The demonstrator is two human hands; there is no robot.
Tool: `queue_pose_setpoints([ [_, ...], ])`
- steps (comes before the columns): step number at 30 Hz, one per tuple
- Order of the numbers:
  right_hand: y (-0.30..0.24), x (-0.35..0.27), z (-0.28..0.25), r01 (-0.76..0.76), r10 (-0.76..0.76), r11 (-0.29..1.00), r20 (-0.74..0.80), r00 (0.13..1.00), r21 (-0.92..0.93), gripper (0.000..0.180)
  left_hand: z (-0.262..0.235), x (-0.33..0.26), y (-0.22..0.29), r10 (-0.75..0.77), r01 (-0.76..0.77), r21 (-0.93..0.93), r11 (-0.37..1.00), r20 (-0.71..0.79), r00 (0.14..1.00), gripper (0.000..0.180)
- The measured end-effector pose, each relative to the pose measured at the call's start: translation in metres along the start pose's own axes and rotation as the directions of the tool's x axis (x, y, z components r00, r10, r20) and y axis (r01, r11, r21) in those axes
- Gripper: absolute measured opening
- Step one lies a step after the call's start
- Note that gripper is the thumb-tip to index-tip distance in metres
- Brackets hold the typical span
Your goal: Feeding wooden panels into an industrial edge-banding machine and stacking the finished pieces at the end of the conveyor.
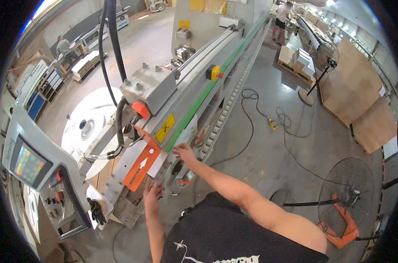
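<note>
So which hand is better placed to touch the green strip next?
Probably the right hand: its fingers are right by the lower end of the green strip. The left hand is farther away, nearer the orange plate.

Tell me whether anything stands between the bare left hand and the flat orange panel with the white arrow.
Nothing visible stands between the bare left hand and the flat orange panel. The bare right hand is near the end of the long green strip, outside that gap.
</note>
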State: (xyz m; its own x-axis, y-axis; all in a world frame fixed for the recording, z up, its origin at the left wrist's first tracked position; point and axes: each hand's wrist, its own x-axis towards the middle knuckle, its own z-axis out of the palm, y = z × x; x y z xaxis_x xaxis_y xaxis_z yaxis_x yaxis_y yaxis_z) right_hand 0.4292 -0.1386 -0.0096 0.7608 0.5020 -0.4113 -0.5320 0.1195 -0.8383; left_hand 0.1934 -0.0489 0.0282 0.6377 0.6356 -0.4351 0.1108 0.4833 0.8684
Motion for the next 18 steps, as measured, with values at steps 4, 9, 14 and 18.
queue_pose_setpoints([
  [4, -0.003, -0.015, -0.038, 0.314, -0.296, 0.672, 0.146, 0.944, -0.671, 0.021, -0.069, -0.020, -0.031, -0.085, 0.019, 0.466, 0.885, 0.122, 0.989, 0.037],
  [9, 0.023, -0.026, -0.094, 0.611, -0.497, -0.164, 0.600, 0.627, -0.775, 0.030, -0.161, -0.103, -0.119, -0.154, 0.235, 0.613, 0.754, -0.183, 0.971, 0.029],
  [14, 0.026, -0.030, -0.085, 0.559, -0.472, -0.162, 0.561, 0.680, -0.813, 0.023, -0.263, -0.156, -0.206, 0.068, 0.342, 0.808, 0.479, -0.423, 0.903, 0.032],
  [18, 0.024, -0.034, -0.082, 0.529, -0.470, -0.216, 0.563, 0.680, -0.820, 0.022, -0.277, -0.147, -0.211, 0.059, 0.276, 0.746, 0.606, -0.388, 0.920, 0.034],
])
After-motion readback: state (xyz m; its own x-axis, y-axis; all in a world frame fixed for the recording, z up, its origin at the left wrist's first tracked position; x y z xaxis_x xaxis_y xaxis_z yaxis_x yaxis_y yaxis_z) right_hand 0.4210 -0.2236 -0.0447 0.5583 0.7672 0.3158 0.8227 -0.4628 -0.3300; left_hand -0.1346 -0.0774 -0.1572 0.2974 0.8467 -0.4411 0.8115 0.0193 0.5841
